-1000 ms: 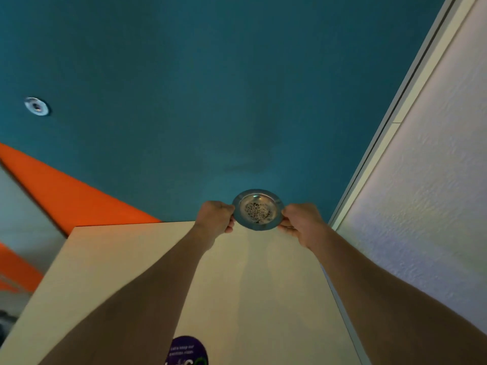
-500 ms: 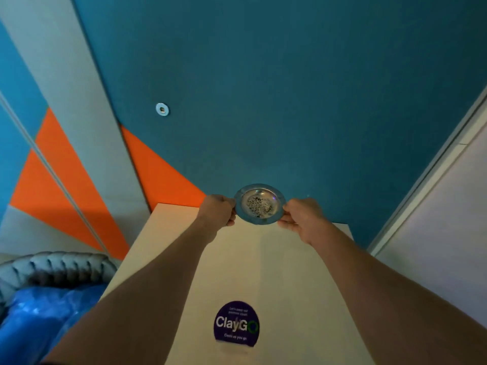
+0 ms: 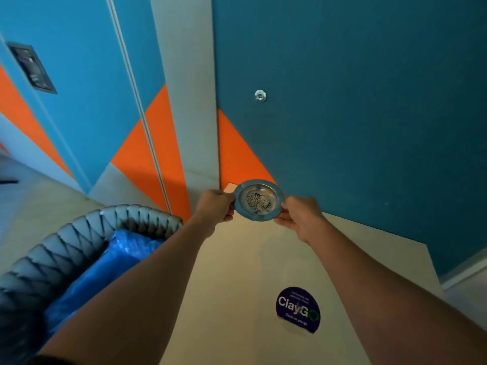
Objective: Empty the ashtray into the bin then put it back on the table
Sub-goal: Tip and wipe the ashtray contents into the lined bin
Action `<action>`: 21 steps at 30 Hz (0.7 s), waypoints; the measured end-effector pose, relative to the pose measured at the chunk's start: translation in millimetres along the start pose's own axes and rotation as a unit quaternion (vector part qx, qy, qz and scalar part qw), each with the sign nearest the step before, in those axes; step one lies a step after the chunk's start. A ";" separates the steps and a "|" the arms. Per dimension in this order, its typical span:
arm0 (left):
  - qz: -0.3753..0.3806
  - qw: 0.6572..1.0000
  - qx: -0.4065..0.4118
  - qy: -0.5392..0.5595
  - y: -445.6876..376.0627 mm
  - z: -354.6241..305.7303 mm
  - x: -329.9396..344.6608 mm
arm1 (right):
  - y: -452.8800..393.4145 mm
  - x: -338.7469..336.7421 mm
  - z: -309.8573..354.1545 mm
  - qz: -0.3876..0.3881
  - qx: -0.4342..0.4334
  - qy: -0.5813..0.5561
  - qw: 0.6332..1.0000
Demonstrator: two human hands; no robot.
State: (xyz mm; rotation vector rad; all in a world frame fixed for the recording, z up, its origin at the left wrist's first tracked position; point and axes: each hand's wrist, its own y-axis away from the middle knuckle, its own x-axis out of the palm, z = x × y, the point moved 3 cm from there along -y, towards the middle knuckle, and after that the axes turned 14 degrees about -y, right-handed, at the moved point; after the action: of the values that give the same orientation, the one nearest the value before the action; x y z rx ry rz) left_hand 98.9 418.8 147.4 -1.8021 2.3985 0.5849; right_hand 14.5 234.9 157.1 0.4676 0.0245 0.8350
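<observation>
Landmark: table, pale cream top, seen from above, running away from the viewer to the wall.

1. Sticker. Round, dark purple, lettered "ClayGo"; smaller lines too fine to read. Lies flat on the table's near part, toward its right side, between the two forearms.

2. Bin. Stands just beside the table's left edge. Grey braided rim; blue plastic liner inside. The left forearm crosses in front of its near right part, hiding that side. Contents cannot be made out.

3. Left hand. Over the table's far left part. Fingers curled closed, pinching the left rim of the ashtray.

4. Ashtray. Round shallow metal dish, held level between both hands above the table's far end, close to the wall. A patch of grey ash sits in its centre. Clear of the tabletop as far as can be judged; well to the right of the bin.

5. Right hand. Over the table's far middle. Thumb on top, fingers beneath, pinching the ashtray's right rim.

6. Wall. Behind the table's far edge. Teal panel with orange and grey angled sections to the left. A small round metal fitting is set in the teal panel, above the ashtray.
</observation>
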 end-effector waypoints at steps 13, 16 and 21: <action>-0.049 0.996 -0.064 0.043 24.0 100.0 -142.7 | 28.3 145.9 -102.0 0.075 0.062 0.058 0.994; -0.069 0.994 -0.076 0.022 24.1 124.4 -172.1 | 33.2 174.0 -126.5 0.089 0.075 0.071 0.991; -0.089 0.990 -0.106 0.024 21.8 163.3 -211.2 | 39.2 213.1 -166.1 0.100 0.090 0.084 0.987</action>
State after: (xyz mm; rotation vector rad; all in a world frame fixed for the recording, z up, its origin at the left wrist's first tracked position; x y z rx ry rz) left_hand 116.4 672.7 63.7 -2.1101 2.2439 0.8100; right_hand 97.5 475.3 57.9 0.5745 0.2131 1.0745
